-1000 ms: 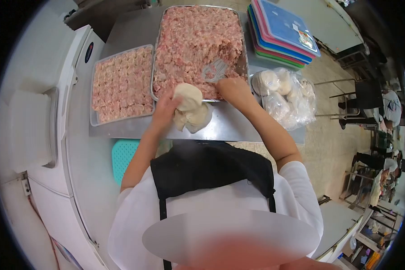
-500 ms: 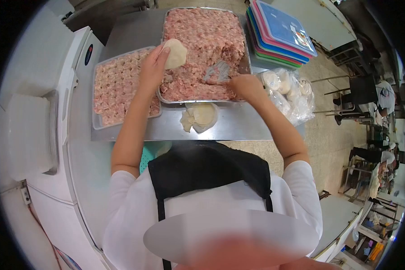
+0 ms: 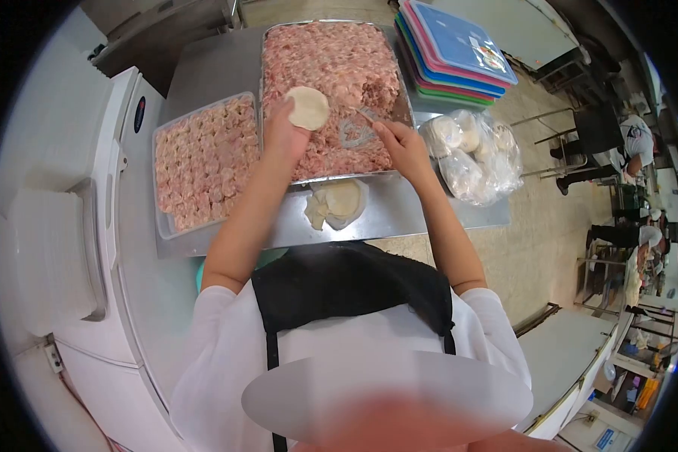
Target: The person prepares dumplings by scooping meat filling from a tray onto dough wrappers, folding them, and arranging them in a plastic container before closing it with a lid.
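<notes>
A round dough wrapper (image 3: pixel 309 108) rests on the fingers of my left hand (image 3: pixel 285 135), held over the large metal tray (image 3: pixel 340 178) of raw minced meat (image 3: pixel 328 60). My right hand (image 3: pixel 404 146) is closed around a thin spatula (image 3: pixel 364 114), its tip just above the meat on the tray's right side. Below the tip, a scraped patch shows the tray's bottom. A small stack of wrappers (image 3: pixel 345 197) lies on the table in front of the tray. To the left stands a plastic tray (image 3: pixel 175 230) filled with rows of meat-topped dumplings (image 3: pixel 207 162).
Bags of white dough balls (image 3: pixel 474 154) sit at the table's right edge. Behind them is a stack of coloured lids (image 3: pixel 459 45). A white freezer (image 3: pixel 132 196) stands at the left. Other people (image 3: pixel 636 151) are far off at the right.
My left hand has moved right and toward me with the wrapper, which now lies flatter. The right hand has lifted slightly, bringing the spatula out of the meat. The view has shifted slightly.
</notes>
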The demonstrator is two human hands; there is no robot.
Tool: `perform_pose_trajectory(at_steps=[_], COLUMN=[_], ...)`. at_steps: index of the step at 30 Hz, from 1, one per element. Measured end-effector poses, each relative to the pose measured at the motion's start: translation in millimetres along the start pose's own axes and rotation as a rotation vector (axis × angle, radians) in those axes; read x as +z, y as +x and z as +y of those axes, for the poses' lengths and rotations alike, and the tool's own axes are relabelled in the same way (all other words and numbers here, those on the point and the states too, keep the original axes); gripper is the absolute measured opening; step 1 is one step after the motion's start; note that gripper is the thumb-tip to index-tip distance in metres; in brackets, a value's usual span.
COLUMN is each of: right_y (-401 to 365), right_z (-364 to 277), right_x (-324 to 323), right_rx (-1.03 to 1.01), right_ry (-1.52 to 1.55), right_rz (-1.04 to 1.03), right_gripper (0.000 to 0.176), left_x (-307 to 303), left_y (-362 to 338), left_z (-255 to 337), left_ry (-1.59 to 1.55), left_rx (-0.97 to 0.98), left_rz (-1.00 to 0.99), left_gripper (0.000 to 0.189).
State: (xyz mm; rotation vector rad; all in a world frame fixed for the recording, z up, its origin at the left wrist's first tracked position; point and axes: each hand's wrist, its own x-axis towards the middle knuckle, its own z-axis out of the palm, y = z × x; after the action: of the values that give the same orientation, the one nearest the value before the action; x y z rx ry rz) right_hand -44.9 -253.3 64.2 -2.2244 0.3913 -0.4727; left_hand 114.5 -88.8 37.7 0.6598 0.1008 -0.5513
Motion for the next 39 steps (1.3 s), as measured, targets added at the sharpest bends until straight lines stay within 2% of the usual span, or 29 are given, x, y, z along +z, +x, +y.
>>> perform_pose_trajectory(at_steps=[1,4,7,10,11,13,16,19,22,23,26,27,29,31,34,38,39], right_y=[2.1,10.3,14.8,24.8,21.0,17.0,33.2,56.6,48.3,30.7,25.3,41.3,59.0,59.2,25.5,50.9,56.8], right_z=[-4.9,-4.5,1.8,11.2,18.2,20.1,-12.3,-1.2,63.5,36.7,-7.6,-0.6,19.9,40.2,35.8,23.2,36.9], right_x=[0.9,5.4,-7.2,-14.5,-13.0,-8.5,-35.9,-38.0,10.9,13.1,-20.4,-28.9,-31.6,-13.1,10.4,-27.9,-28.6], right_rx=[-0.030,-0.190,-0.199,-0.140,-0.237,-0.441,-0.356,-0.443,-0.621,-0.505,-0.424,-0.354,-0.447,-0.528,-0.656,-0.489,-0.408], right_ry=[0.045,0.050,-0.173,-0.615,-0.696,-0.852,-1.045,-1.027,-0.879,-0.938,-0.951,-1.007,-0.989,-0.943,-0.959,-0.928,-1.010], right_rz=[0.041,0.105,-0.016,-0.190,-0.273,-0.436,-0.407,-0.340,-0.341,-0.472,-0.398,-0.470,-0.368,-0.242,-0.374,-0.297,-0.296], right_gripper=[0.029,0.028,0.030,0.028,0.026,0.022,0.015,0.015,0.015,0.016,0.016,0.015,0.014,0.013,0.013,0.017,0.022], left_x=[9.1,27.2,11.9,1.4,1.8,-12.2,-24.0,-26.1,-30.2,-31.1,-29.7,-31.1,-33.3,-26.6,-26.2,-42.1,-41.6], left_y=[-4.5,-10.8,2.6,-0.2,-5.4,-5.4,-13.4,-22.6,-25.8,-25.3,-33.7,-33.5,-32.5,-36.6,-36.3,-29.1,-30.3], left_z=[-5.8,-13.3,-8.6,13.6,21.1,25.7,30.6,35.8,35.3,36.3,43.4,44.5,45.3,43.2,43.4,40.3,37.9], left_ry=[-0.052,-0.076,-0.110,-0.190,-0.185,-0.086,-0.044,-0.087,-0.084,-0.074,-0.087,-0.095,-0.107,-0.056,-0.050,-0.063,-0.067], left_rx=[-0.052,-0.024,0.127,0.192,0.187,0.232,0.224,0.199,0.238,0.264,0.232,0.234,0.230,0.233,0.218,0.205,0.200], left_rz=[0.026,0.021,-0.015,0.032,0.092,0.057,0.044,0.040,0.064,0.077,0.090,0.070,0.027,0.067,0.079,0.098,0.121], left_gripper=[0.033,0.035,0.035,0.035,0.035,0.033,0.034,0.036,0.036,0.036,0.037,0.037,0.037,0.037,0.037,0.037,0.037])
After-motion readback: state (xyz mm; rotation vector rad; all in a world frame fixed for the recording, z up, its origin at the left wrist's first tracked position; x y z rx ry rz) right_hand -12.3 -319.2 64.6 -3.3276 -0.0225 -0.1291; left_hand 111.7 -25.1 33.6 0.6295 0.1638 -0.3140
